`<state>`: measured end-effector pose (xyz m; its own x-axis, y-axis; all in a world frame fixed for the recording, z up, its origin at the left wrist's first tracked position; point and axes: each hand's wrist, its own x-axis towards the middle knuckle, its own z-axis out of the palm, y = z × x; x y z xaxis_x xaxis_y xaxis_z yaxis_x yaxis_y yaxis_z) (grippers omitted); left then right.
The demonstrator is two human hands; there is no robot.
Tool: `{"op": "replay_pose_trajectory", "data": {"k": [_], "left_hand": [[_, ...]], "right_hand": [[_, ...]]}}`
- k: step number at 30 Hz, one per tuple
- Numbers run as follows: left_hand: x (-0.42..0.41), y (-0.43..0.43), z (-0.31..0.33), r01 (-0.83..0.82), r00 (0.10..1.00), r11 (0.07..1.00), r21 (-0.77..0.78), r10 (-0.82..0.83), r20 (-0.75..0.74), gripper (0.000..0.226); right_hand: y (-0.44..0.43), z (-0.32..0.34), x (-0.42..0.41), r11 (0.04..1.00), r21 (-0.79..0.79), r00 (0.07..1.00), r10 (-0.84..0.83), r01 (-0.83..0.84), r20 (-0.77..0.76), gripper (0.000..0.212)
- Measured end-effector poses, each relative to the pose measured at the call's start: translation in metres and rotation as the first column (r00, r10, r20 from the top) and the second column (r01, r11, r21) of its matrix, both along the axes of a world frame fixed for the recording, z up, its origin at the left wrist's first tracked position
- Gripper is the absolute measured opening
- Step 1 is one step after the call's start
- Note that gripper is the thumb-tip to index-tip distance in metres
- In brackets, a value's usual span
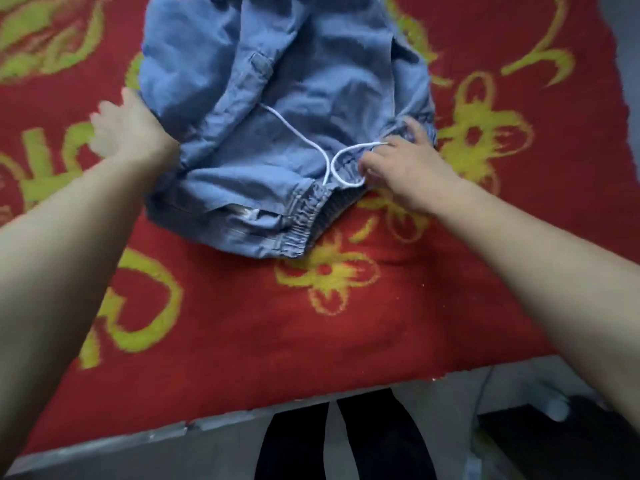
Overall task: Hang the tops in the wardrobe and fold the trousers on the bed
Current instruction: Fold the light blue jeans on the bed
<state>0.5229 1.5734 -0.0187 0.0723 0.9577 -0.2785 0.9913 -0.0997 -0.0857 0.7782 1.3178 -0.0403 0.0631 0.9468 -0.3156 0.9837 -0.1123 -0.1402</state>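
Light blue trousers (277, 109) with an elastic waistband and a white drawstring (311, 147) lie bunched on the bed, waistband nearest me. My left hand (128, 126) lies flat and blurred at the trousers' left edge, fingers spread on the blanket. My right hand (405, 168) rests on the right end of the waistband, its fingers curled down into the cloth beside the drawstring loop. No tops and no wardrobe are in view.
A red blanket (259, 323) with yellow flower patterns covers the bed. Its near edge runs across the bottom, with my dark-trousered legs (339, 441) and grey floor below. A dark object and a white cable (485, 389) lie on the floor at the lower right.
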Motion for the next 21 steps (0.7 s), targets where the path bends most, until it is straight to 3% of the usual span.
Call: {"op": "replay_pose_trajectory", "data": {"k": [2,4,6,8,10,13,16,21], "left_hand": [[-0.005,-0.025,0.005,0.17,0.982,0.964,0.205,-0.183,0.044,0.049],[-0.005,-0.069,0.007,0.367,0.883,0.883,0.293,-0.43,0.189,0.04],[0.001,-0.117,-0.001,0.478,0.809,0.863,0.163,-0.505,0.301,0.053],[0.007,-0.159,-0.016,0.552,0.814,0.833,-0.028,-0.531,0.237,0.071],[0.007,-0.19,-0.032,0.547,0.833,0.827,-0.131,-0.523,0.179,0.075],[0.002,-0.213,-0.039,0.438,0.888,0.89,-0.129,-0.406,0.213,0.052],[-0.013,-0.223,-0.031,0.469,0.878,0.873,-0.133,-0.445,0.175,0.038],[-0.081,-0.207,0.011,0.456,0.89,0.867,-0.204,-0.448,0.085,0.032]], "right_hand": [[0.006,0.003,-0.023,0.999,0.04,0.989,-0.004,0.01,-0.148,0.02],[0.006,0.001,-0.032,0.999,0.041,0.986,0.003,0.004,-0.169,0.038],[0.002,-0.006,-0.022,0.996,-0.04,0.997,-0.082,0.083,0.011,0.073],[-0.005,-0.011,-0.008,0.953,-0.175,0.955,-0.21,0.248,0.21,0.088],[-0.011,-0.015,-0.001,0.921,-0.233,0.932,-0.252,0.314,0.261,0.079],[-0.021,-0.014,-0.015,0.938,-0.21,0.935,-0.213,0.277,0.283,0.071],[-0.036,-0.006,-0.048,0.951,-0.224,0.936,-0.133,0.213,0.325,0.065],[-0.063,0.029,-0.101,0.977,-0.201,0.971,-0.027,0.076,0.239,0.043]]}}
